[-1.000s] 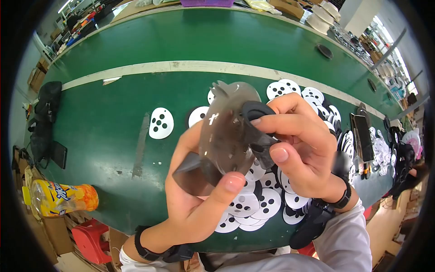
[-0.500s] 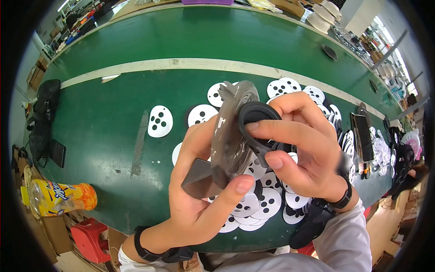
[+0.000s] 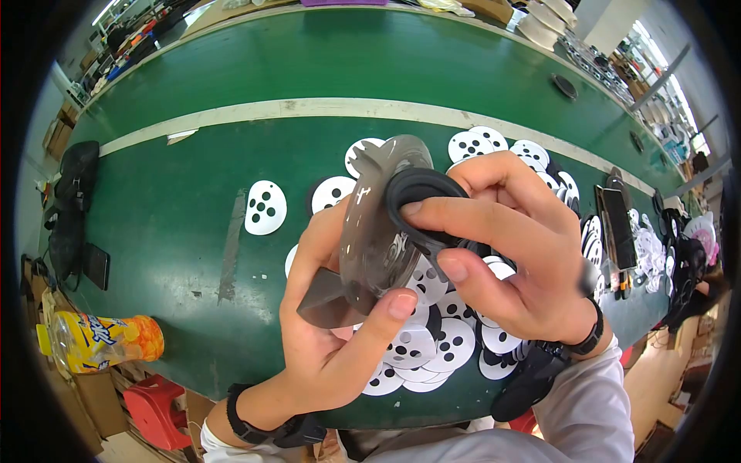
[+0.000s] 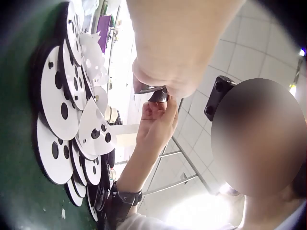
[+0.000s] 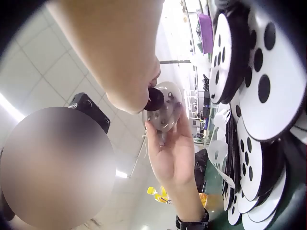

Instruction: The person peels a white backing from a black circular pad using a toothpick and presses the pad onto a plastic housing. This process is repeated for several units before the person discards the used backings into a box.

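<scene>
The tabletop [image 3: 193, 208] is deep green, crossed by one pale cream stripe [image 3: 309, 108]. The white discs [image 3: 265, 207] are spotted with black dots. The held disc [image 3: 370, 231] is smoky translucent grey, and the ring [image 3: 421, 189] against it is matt black. The bottle [image 3: 100, 339] is yellow and orange, the stool [image 3: 150, 401] red.

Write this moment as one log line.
left hand: grips clear disc | right hand: pinches black ring against disc | below: white discs on green table
</scene>
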The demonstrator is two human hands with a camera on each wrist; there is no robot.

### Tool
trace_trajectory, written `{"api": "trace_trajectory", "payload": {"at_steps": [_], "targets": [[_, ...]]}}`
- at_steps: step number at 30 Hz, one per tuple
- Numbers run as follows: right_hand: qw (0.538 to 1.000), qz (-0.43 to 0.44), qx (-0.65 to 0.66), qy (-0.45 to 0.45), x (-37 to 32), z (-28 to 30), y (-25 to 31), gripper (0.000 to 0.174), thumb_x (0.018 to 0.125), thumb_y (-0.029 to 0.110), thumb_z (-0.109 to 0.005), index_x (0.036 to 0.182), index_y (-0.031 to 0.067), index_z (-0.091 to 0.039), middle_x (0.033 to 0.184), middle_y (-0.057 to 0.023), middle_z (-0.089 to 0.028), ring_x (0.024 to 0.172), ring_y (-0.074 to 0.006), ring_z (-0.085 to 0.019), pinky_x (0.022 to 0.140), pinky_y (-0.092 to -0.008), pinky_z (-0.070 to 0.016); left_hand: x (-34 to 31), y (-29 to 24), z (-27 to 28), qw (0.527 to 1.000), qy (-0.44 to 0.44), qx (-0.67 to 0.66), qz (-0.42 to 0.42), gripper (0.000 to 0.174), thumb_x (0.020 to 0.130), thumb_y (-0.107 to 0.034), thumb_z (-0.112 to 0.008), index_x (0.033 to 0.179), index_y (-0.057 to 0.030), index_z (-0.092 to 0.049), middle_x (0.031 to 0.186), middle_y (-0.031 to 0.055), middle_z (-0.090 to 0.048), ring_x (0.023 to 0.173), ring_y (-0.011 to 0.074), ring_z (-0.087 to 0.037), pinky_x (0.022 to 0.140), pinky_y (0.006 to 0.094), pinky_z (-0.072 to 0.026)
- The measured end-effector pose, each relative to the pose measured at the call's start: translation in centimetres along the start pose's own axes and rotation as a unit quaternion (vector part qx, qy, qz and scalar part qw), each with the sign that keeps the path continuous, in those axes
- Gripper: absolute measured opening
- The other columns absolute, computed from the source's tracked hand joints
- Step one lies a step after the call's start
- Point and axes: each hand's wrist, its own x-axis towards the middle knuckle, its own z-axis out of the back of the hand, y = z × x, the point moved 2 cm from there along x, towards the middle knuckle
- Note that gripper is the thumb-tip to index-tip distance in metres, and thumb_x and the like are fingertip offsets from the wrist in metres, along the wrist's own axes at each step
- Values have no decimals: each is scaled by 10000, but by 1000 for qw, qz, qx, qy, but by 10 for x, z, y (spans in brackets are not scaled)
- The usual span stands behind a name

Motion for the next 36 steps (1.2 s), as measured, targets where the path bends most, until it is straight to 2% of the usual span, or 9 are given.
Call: {"api": "trace_trajectory", "payload": {"at_steps": [15, 20, 22, 23, 25, 27, 29, 33, 36], "targets": [[1000, 12, -24, 14, -2, -2, 1, 264, 720, 6, -654, 973, -62, -626, 927, -132, -484, 631, -113, -479, 539, -205, -380, -1, 1, 3, 993, -8, -117, -8, 528, 805, -20, -573, 1267, 45, -327, 1221, 137, -437, 1100, 179, -463, 926, 305, -362], [997, -21, -79, 0, 3, -2, 1, 219, 690, -6, -679, 903, -31, -638, 940, -96, -488, 611, -88, -444, 539, -189, -346, 1, 2, 11, 984, -97, -115, 99, 478, 783, -53, -617, 1203, 55, -417, 1136, 143, -529, 1052, 187, -513, 905, 316, -404], [975, -89, 58, -195, 4, -2, -16, 143, 682, 9, -704, 796, 14, -618, 808, -8, -468, 589, -54, -378, 530, -180, -301, 4, 0, 16, 983, -78, -124, 107, 484, 775, -56, -622, 1204, 51, -425, 1137, 145, -533, 1056, 194, -515, 911, 321, -402], [975, -88, 57, -197, 4, 1, -19, 143, 682, 9, -704, 796, 14, -618, 808, -8, -468, 589, -54, -378, 530, -180, -301, 7, 0, 17, 983, -62, -134, 114, 490, 768, -60, -626, 1205, 47, -434, 1138, 147, -537, 1059, 201, -517, 918, 325, -400], [936, -232, 263, 35, 3, -1, -29, 225, 720, 108, -721, 725, 13, -517, 652, 28, -388, 553, -42, -328, 498, -199, -285, 14, 1, 19, 986, -48, -122, 103, 552, 759, -77, -637, 1245, 30, -400, 1148, 145, -530, 1064, 210, -518, 921, 327, -398], [943, -198, 265, 42, 3, 1, -31, 215, 752, 128, -707, 734, 20, -522, 589, 75, -339, 544, -12, -312, 478, -185, -259, 22, -2, 23, 993, -12, -88, 76, 601, 748, -56, -635, 1277, 15, -361, 1175, 149, -513, 1103, 215, -494, 934, 330, -390], [925, -252, 282, 48, 5, 13, -33, 199, 764, 135, -695, 702, 45, -529, 575, 91, -347, 513, 0, -314, 454, -178, -235, 25, -1, 29, 999, 0, -4, 39, 580, 782, -123, -597, 1284, 9, -339, 1169, 140, -492, 1080, 213, -494, 917, 338, -401], [949, -233, 143, -156, 19, 53, -90, 227, 809, 223, -645, 746, 16, -577, 582, 59, -494, 504, 14, -346, 433, -182, -236, 33, -13, 52, 991, -113, 60, -48, 514, 852, -303, -454, 1254, 7, -368, 1100, 129, -463, 989, 199, -487, 844, 349, -418], [917, -314, -134, -208, 15, 81, -160, 529, 751, 359, -689, 1030, -73, -565, 661, -56, -584, 585, -102, -529, 522, -237, -424, 34, -10, 63, 975, -156, 145, -60, 516, 871, -354, -417, 1262, -17, -398, 1143, 119, -471, 1059, 210, -464, 900, 350, -372]]}}
